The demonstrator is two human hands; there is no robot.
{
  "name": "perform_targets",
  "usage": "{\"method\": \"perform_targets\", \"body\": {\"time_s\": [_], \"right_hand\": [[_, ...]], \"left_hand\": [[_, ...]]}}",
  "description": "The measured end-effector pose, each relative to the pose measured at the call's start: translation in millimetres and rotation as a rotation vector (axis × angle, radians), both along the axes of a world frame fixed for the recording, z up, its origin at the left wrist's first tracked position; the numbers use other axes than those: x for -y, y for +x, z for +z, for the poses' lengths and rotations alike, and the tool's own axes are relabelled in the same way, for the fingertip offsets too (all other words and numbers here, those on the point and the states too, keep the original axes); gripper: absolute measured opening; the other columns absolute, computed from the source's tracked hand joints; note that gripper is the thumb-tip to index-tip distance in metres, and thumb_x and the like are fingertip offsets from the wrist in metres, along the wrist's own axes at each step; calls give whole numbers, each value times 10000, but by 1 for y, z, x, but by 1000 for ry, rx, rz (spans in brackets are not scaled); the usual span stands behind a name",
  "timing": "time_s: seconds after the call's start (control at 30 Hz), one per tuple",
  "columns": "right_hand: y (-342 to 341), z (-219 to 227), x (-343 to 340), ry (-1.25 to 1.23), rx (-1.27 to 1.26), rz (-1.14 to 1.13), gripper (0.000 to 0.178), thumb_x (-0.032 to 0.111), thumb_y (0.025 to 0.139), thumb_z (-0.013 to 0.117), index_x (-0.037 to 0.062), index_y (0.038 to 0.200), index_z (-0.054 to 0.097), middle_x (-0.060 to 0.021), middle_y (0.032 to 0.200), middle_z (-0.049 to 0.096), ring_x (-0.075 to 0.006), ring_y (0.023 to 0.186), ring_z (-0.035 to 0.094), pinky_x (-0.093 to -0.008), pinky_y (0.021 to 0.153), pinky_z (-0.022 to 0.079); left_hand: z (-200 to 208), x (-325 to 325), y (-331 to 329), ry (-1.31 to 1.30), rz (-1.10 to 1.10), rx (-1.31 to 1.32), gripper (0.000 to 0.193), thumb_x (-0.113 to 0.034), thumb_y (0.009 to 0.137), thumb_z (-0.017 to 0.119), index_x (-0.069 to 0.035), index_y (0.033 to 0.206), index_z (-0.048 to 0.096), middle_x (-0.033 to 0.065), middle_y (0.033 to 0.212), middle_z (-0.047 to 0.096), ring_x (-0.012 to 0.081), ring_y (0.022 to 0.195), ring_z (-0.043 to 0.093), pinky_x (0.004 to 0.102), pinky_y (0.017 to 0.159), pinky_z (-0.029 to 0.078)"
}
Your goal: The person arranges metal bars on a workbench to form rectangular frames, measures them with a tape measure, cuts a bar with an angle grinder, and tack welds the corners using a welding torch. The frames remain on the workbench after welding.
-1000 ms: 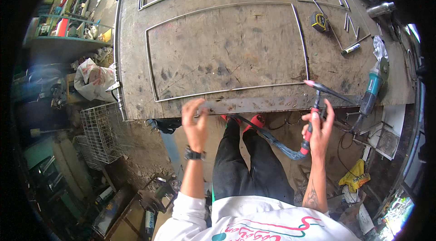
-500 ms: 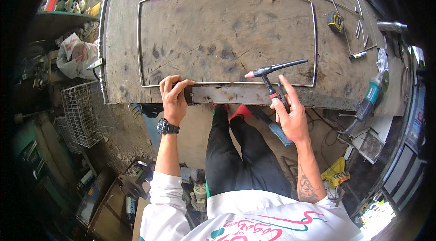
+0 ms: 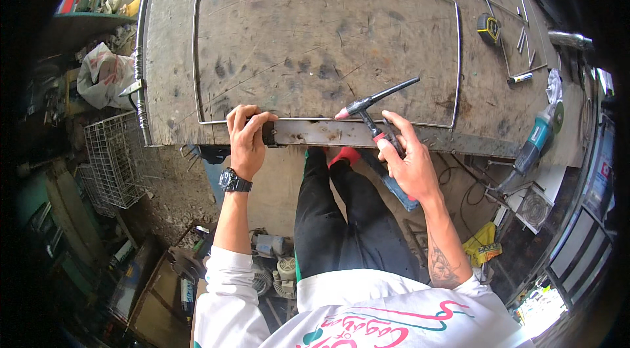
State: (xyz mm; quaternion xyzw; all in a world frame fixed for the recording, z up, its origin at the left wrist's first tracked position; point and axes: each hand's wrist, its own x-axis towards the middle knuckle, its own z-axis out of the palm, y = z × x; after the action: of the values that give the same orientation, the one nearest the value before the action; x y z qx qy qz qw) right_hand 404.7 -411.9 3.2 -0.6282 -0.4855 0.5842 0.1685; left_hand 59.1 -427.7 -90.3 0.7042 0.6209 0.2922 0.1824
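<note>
The right hand [image 3: 410, 164], fingers wrapped around the slim black welding torch with a pink nozzle [image 3: 371, 108], had brought its tip nearer the thin steel rod frame [image 3: 315, 119]. The left hand [image 3: 246, 138] had slid along and pressed down the flat grey steel bar [image 3: 328, 133] beside it, suggesting a tack weld was close.

Even, soft daylight, sharp centre, strong fisheye bending and black vignette toward the rim.

Left hand [image 3: 246, 138] palm down, fingers curled forward over an edge, thumb tucked beside them; watch on the wrist, forearm bare and nearly straight, white sleeve pushed to the elbow. Right hand [image 3: 408, 158] raised, fingers wrapped in a loose grip, index extended. Right forearm bare, tattooed, angled inward.
</note>
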Motion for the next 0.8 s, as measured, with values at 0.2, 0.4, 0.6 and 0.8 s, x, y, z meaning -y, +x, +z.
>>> {"method": "perform_targets", "body": {"time_s": [0.2,0.4,0.6,0.8], "right_hand": [[-1,-5,1,17,17,9,519,247,1052,640,108,1531,494,-172,1014,719,-245,902,718,-382,874,548],[1,-8,3,134,111,75,525,271,1056,642,109,1534,498,-189,1096,734,-290,1002,744,-392,930,547],[0,-6,3,11,51,16,535,244,1047,655,95,1536,497,-167,1117,724,-242,941,712,-373,893,544],[-2,-4,8,124,25,-27,523,230,1046,656,96,1527,502,-149,1026,710,-223,873,680,-372,860,540]], "left_hand": [[0,0,0,-12,-3,-4,330,102,831,656,-116,1048,776,82,1116,610,318,1151,527,433,1035,432],[0,-3,3,-6,-2,3,345,101,820,657,-130,1047,776,75,1121,604,318,1156,527,434,1039,430],[2,-2,2,-25,-1,18,349,113,822,646,-122,1045,776,67,1127,615,318,1161,525,425,1029,439],[0,0,0,-19,1,21,333,128,845,652,-95,1059,776,76,1151,625,307,1159,523,417,1030,431]]}}
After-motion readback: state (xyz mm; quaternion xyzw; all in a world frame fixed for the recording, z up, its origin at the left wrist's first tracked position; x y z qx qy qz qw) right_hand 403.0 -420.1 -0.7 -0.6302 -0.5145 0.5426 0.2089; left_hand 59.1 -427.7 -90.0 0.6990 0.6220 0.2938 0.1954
